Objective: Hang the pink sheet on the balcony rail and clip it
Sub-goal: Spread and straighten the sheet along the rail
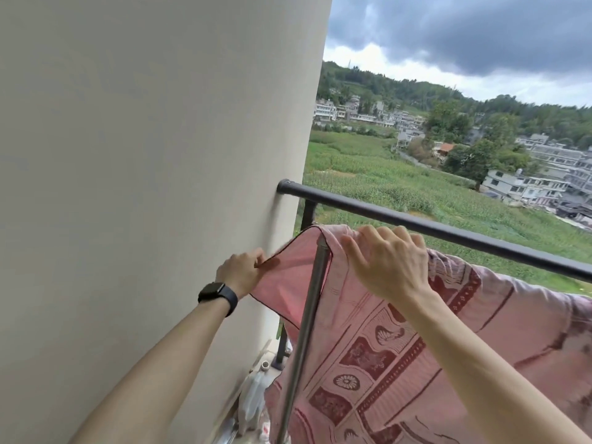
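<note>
The pink sheet [400, 344], patterned in dark red, is draped over a steel rack bar whose upright post [307, 322] shows in front of the dark balcony rail [448, 230]. My left hand [242, 272], with a black watch on the wrist, pinches the sheet's left edge and pulls it toward the wall. Fingers spread, my right hand [387, 262] presses down on the sheet's top fold over the bar. The sheet runs on to the right and hangs down toward me. No clip is in view.
A plain beige wall [144, 155] fills the left side, and the rail ends against it. On the floor by the wall stand plastic bottles and clutter [253, 398]. Beyond the rail lie fields, houses and a cloudy sky.
</note>
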{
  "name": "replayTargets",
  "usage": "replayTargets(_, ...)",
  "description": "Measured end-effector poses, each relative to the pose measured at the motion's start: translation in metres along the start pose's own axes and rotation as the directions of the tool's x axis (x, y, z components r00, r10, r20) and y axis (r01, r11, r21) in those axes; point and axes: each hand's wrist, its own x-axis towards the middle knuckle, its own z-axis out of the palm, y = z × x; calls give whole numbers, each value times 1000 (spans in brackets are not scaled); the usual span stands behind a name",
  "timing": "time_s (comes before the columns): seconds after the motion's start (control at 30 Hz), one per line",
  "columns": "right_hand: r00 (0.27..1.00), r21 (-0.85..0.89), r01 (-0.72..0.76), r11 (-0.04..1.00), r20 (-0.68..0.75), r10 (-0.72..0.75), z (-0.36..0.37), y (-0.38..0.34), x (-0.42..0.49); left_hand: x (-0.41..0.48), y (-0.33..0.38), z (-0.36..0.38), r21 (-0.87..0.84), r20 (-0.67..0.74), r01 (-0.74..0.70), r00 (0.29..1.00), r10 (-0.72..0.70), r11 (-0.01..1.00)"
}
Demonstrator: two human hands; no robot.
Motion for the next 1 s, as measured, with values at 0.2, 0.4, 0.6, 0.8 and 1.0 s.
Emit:
replayTargets(0.2, 996, -93, -40, 995, -85, 32, 10, 31, -21, 20, 21, -30, -590, -248, 157, 898, -362, 792)
replayTargets(0.4, 903, 92, -114, 989, -405, 141, 25, 30, -69, -26, 45, 28, -518, 144, 182, 982, -125, 836)
replayTargets(0.6, 926, 397, -262, 879, 361, 113, 58, -45, -124, -49, 38, 51, -613, 135, 133, 989, -62, 778)
replayTargets(0.8, 821, 328, -381, 864, 550, 153, 103, -92, -118, -79, 3, 95, -464, 93, 215, 977, -194, 859)
replayTargets(1.0, 877, 522, -460, 718, 396, 274, 123, -54, -135, -88, -38, 83, -327, -100, 220, 959, -265, 919)
